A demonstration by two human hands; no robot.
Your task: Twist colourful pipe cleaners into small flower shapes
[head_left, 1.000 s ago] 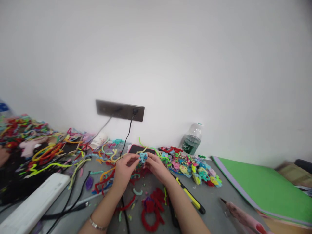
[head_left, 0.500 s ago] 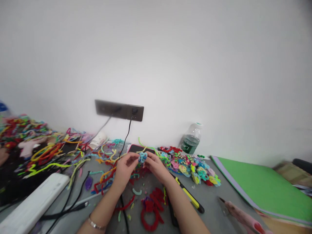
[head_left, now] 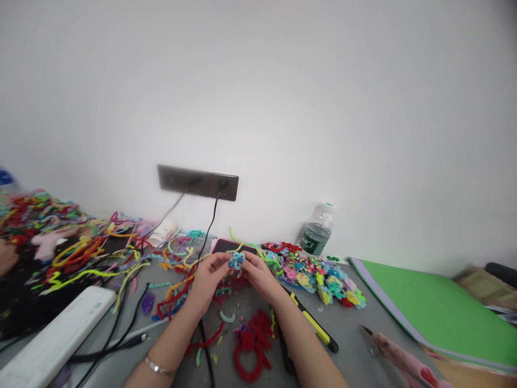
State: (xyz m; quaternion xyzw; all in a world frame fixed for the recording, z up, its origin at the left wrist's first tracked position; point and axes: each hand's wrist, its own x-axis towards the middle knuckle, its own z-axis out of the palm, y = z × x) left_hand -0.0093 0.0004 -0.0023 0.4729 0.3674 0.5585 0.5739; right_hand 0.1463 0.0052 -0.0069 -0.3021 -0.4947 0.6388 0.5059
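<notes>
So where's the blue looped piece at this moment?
In the head view, the blue looped piece is below and just left of centre, held between the left hand and right hand, with the bottle off to its right.

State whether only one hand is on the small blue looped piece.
No, the left hand and the right hand hold the small blue looped piece between them.
</notes>
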